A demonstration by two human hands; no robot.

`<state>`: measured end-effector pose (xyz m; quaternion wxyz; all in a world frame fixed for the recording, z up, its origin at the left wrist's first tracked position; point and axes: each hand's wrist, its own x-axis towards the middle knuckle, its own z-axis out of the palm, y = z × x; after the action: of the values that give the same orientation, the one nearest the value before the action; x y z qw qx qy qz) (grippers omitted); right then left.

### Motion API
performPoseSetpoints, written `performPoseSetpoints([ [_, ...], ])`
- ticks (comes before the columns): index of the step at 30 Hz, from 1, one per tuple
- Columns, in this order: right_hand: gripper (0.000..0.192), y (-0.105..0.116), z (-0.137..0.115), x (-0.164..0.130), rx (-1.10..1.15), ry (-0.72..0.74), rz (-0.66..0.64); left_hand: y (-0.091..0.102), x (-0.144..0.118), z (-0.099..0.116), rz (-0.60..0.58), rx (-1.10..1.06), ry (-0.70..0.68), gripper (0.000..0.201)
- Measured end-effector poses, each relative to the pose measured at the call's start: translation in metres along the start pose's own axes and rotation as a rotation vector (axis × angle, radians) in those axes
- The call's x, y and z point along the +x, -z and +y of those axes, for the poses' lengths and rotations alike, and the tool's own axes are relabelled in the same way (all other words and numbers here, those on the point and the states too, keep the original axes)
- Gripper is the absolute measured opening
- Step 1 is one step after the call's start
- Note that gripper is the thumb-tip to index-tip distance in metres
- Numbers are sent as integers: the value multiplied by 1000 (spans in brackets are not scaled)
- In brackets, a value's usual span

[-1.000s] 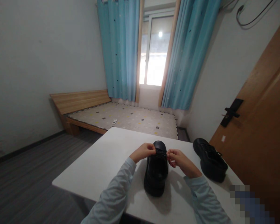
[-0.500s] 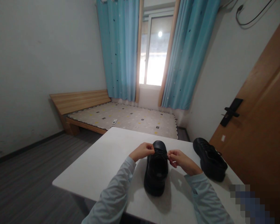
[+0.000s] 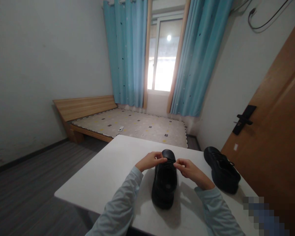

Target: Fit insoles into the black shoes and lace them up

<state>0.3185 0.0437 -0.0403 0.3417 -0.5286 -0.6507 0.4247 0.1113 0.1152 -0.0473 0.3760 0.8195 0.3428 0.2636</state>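
A black lace-up shoe (image 3: 164, 193) stands upright on the white table (image 3: 113, 170), its toe pointing away from me and its opening towards me. My left hand (image 3: 152, 160) is at the left side of the lacing, thumb and fingers pinched together on the shoelace. From the right, my right hand (image 3: 185, 166) pinches at the lace near the top of the lacing. The black lace (image 3: 170, 162) barely stands out against the black upper, so its exact path between my fingers is hard to make out.
A second black shoe (image 3: 222, 170) lies near the table's right edge. Beyond the table is a bed (image 3: 137, 123) with a white remote (image 3: 121, 128) on it. A wooden door (image 3: 267, 108) with a black handle is at the right.
My right hand has moved slightly left and inward over the lacing. My left thumb has reached further right across the shoe. The shoe stays in place.
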Motion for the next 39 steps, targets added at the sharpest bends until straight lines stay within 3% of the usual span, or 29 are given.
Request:
performPoseSetpoints([
  [6,39,-5,-6,-1,-21,42,17,3,-3,5,-9,36,-31,43],
  [18,31,0,-3,-4,274,-85,-63,3,-3,5,-91,-50,-42,43],
  [27,27,6,-1,-6,284,-158,-89,4,-3,2,-112,-7,-59,36],
  [39,28,9,10,-3,270,-150,-129,7,-4,-1,-127,-22,-67,34],
])
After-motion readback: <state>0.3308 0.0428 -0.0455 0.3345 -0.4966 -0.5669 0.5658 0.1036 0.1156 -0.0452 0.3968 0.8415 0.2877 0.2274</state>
